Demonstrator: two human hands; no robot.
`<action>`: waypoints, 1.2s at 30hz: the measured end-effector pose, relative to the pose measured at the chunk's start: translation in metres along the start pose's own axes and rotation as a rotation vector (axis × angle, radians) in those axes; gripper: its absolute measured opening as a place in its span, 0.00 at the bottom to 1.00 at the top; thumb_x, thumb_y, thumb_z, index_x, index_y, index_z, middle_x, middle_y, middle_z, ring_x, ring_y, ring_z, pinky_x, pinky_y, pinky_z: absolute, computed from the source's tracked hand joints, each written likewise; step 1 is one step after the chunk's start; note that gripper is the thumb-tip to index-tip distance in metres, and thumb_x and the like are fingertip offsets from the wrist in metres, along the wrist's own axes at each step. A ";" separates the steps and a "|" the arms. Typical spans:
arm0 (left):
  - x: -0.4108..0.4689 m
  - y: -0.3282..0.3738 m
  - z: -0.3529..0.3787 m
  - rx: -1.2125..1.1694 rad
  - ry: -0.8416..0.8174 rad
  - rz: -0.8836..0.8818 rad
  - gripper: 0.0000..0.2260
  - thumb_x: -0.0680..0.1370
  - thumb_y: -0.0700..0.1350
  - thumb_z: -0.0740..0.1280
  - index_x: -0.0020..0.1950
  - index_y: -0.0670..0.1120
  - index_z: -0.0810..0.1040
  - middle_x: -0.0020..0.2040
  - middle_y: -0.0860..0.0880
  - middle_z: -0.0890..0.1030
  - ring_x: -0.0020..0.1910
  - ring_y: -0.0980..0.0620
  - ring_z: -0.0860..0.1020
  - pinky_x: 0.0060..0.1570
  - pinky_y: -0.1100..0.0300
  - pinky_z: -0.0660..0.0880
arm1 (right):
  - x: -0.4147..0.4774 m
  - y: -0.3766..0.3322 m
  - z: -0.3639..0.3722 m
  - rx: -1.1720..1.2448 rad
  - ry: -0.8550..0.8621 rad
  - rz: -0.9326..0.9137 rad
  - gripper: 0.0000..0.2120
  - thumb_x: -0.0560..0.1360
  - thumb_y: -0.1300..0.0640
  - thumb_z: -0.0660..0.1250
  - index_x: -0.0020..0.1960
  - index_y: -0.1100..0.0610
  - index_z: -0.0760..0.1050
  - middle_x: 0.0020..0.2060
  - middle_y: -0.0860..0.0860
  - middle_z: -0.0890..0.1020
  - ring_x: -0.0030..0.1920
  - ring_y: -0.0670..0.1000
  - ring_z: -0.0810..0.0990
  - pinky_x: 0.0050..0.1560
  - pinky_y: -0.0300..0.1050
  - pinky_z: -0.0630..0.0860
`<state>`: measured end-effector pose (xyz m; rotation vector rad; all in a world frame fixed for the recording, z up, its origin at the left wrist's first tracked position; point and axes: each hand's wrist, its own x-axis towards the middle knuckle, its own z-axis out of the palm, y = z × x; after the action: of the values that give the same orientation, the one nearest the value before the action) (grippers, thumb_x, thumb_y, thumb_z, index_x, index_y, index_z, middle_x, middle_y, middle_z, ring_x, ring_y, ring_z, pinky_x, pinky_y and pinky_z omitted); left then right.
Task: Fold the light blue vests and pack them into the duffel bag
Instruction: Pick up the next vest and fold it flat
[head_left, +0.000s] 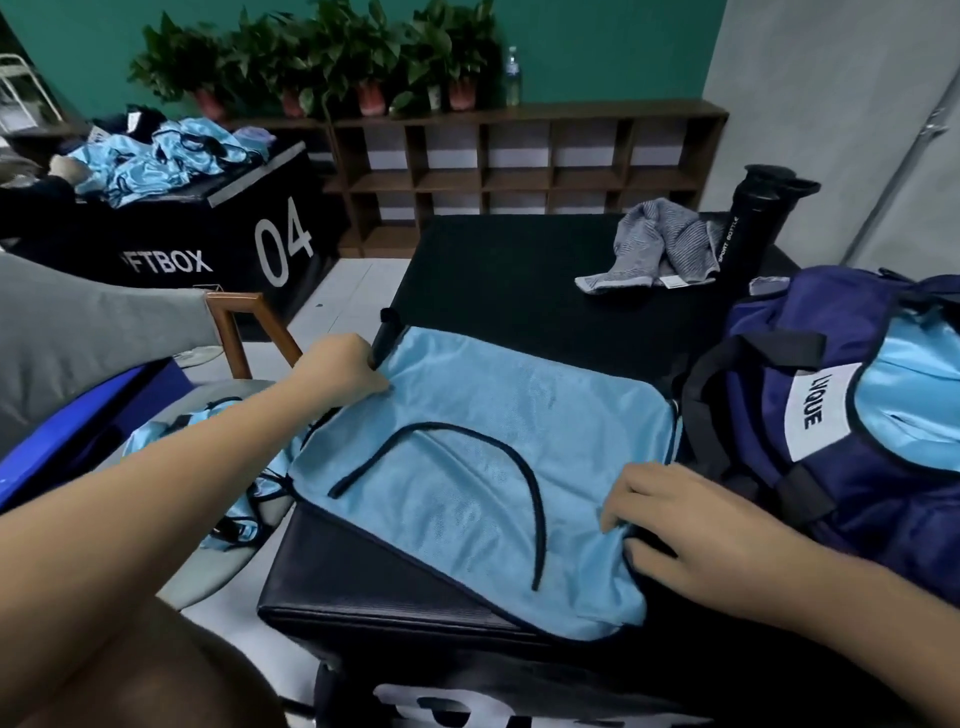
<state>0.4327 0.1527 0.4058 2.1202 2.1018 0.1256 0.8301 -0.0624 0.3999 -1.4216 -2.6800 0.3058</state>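
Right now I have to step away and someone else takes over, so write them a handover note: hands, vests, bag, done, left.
Left hand grips the vest at its far left corner. Right hand pinches its right edge.
The vest lies on the black box and looks partly folded.
Done: light blue cloth already shows in the open bag on the right.
Left: finish this fold and pack it, then do the chair vests and the far pile.
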 end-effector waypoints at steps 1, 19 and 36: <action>0.009 0.005 0.000 0.003 0.011 0.006 0.14 0.73 0.52 0.76 0.40 0.43 0.81 0.37 0.44 0.83 0.37 0.45 0.80 0.33 0.55 0.73 | 0.003 -0.005 0.003 0.014 0.006 -0.016 0.10 0.78 0.48 0.61 0.57 0.42 0.75 0.52 0.39 0.74 0.54 0.42 0.74 0.61 0.40 0.70; 0.120 0.165 0.040 -0.050 0.156 0.262 0.07 0.76 0.46 0.72 0.52 0.45 0.81 0.54 0.46 0.74 0.50 0.44 0.77 0.48 0.50 0.79 | -0.001 -0.037 -0.005 0.136 0.138 -0.158 0.19 0.82 0.48 0.67 0.72 0.44 0.74 0.61 0.39 0.76 0.62 0.43 0.74 0.65 0.43 0.72; 0.143 0.229 0.059 -0.044 0.199 0.294 0.15 0.77 0.45 0.70 0.64 0.48 0.78 0.59 0.45 0.74 0.57 0.41 0.74 0.54 0.47 0.76 | -0.009 -0.003 -0.003 -0.265 0.042 0.025 0.07 0.73 0.51 0.64 0.50 0.50 0.71 0.45 0.47 0.72 0.45 0.54 0.72 0.49 0.53 0.74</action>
<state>0.6700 0.2918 0.3792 2.4669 1.8452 0.4287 0.8329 -0.0712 0.4034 -1.5089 -2.7514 -0.0812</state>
